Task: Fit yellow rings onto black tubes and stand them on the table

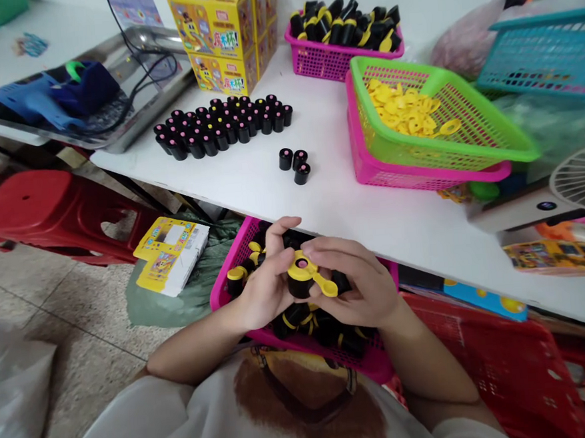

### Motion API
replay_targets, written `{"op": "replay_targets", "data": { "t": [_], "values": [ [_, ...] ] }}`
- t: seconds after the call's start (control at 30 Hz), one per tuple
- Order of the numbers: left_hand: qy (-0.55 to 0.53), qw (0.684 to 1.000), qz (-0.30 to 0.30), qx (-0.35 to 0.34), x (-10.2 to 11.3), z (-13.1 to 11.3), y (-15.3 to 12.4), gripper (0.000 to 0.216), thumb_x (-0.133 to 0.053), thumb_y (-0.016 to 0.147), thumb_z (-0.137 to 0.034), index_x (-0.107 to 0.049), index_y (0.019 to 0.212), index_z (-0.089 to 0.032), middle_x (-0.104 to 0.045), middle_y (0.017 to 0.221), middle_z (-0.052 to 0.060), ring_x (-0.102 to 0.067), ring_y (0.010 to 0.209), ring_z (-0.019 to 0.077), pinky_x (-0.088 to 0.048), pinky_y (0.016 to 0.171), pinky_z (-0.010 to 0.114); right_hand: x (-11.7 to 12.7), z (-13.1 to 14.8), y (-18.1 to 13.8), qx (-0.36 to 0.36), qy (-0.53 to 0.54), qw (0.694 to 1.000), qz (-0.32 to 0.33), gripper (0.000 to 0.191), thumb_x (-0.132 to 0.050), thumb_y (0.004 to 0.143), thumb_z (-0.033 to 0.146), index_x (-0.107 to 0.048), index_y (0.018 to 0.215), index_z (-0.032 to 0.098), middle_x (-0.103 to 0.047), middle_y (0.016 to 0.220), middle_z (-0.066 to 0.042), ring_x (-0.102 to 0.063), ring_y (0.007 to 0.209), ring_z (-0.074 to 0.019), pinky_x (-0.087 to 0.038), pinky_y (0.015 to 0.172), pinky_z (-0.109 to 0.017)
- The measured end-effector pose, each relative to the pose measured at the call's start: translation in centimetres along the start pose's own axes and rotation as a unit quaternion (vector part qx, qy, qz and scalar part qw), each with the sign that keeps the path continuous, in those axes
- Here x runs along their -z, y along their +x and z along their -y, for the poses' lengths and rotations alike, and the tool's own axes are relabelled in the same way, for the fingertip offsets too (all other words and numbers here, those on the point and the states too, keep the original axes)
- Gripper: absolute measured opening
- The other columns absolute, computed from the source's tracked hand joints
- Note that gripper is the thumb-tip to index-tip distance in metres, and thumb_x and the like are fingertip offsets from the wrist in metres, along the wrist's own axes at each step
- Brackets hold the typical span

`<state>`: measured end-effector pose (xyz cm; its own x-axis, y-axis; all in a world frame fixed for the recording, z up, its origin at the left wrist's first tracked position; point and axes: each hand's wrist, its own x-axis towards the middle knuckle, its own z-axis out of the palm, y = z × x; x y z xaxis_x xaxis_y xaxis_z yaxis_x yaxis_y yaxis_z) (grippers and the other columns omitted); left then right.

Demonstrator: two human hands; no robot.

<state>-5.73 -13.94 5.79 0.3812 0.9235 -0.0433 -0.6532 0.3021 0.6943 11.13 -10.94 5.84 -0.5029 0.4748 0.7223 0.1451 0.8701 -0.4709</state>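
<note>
Both hands meet over a pink basket [226, 277] on my lap, which holds several black tubes with yellow caps. My left hand [267, 281] and my right hand [362, 284] are closed together on one black tube with a yellow cap piece [302, 272]; a yellow tab sticks out to the right of it. On the white table [351, 201] beyond stand a block of several black tubes [223, 125] and three loose black tubes [293, 164].
A green basket of yellow caps [415, 107] sits inside a pink one at right. A pink basket of capped tubes [344, 32] and yellow boxes [222, 34] stand at the back. Metal tray [113, 91] at left, red stool [46, 209], red crate [508, 371], fan [583, 175].
</note>
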Motion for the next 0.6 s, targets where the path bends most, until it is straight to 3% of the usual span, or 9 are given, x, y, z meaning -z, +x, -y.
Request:
{"op": "replay_targets", "data": {
  "t": [0.1,0.3,0.37,0.43,0.5,0.6],
  "values": [
    [-0.062,0.997,-0.014,0.052,-0.6,-0.1,0.4,0.059,-0.065,0.088,-0.046,-0.031,0.133,-0.031,-0.059,0.074,-0.008,-0.055,0.052,0.0112,-0.035,0.041,0.017,-0.7,0.2,-0.1,-0.027,0.001,0.999,-0.022,0.039,-0.062,0.094,0.017,-0.056,0.133,0.024,-0.068,0.123,-0.01,-0.067,0.121,-0.0228,-0.062,0.103,-0.04],
    [-0.088,0.992,-0.007,0.093,-1.1,0.1,0.4,0.064,-0.066,0.086,-0.039,-0.031,0.14,-0.032,-0.056,0.076,-0.009,-0.052,0.051,0.0093,-0.039,0.045,0.017,-1.8,1.2,-0.6,-0.006,-0.044,0.994,-0.101,0.043,-0.051,0.093,0.009,-0.058,0.133,0.023,-0.07,0.114,-0.01,-0.069,0.114,-0.0225,-0.063,0.099,-0.04],
    [-0.053,0.996,0.025,0.07,-0.7,0.4,0.1,0.06,-0.06,0.092,-0.045,-0.029,0.142,-0.034,-0.056,0.078,-0.008,-0.054,0.054,0.0108,-0.042,0.047,0.02,-1.1,1.3,-0.6,-0.03,-0.003,0.996,-0.081,0.038,-0.057,0.096,0.017,-0.06,0.134,0.024,-0.07,0.118,-0.01,-0.069,0.115,-0.0229,-0.063,0.1,-0.04],
    [0.043,0.996,0.077,-0.004,-0.1,0.7,-0.1,0.055,-0.05,0.1,-0.053,-0.021,0.145,-0.038,-0.058,0.081,-0.005,-0.059,0.062,0.0142,-0.048,0.055,0.026,-0.1,1.1,-0.3,-0.056,0.099,0.993,-0.045,0.033,-0.068,0.097,0.03,-0.066,0.13,0.025,-0.072,0.121,-0.009,-0.07,0.116,-0.0233,-0.063,0.1,-0.04],
    [0.201,0.961,0.141,-0.125,0.8,0.7,-0.2,0.05,-0.04,0.106,-0.054,-0.013,0.147,-0.042,-0.062,0.091,-0.001,-0.066,0.078,0.0184,-0.053,0.069,0.034,0.6,0.6,0.1,-0.053,0.218,0.974,-0.038,0.028,-0.072,0.095,0.036,-0.073,0.122,0.028,-0.075,0.115,-0.007,-0.072,0.116,-0.0221,-0.063,0.1,-0.039],
    [0.443,0.818,0.199,-0.308,2.1,0.2,-0.2,0.047,-0.036,0.108,-0.048,-0.011,0.147,-0.042,-0.065,0.108,0.004,-0.063,0.104,0.0244,-0.048,0.092,0.048,0.7,-0.2,0.3,-0.101,0.329,0.937,-0.054,0.028,-0.076,0.091,0.039,-0.077,0.117,0.032,-0.077,0.115,-0.006,-0.07,0.12,-0.0215,-0.061,0.102,-0.039]
  ]
}}
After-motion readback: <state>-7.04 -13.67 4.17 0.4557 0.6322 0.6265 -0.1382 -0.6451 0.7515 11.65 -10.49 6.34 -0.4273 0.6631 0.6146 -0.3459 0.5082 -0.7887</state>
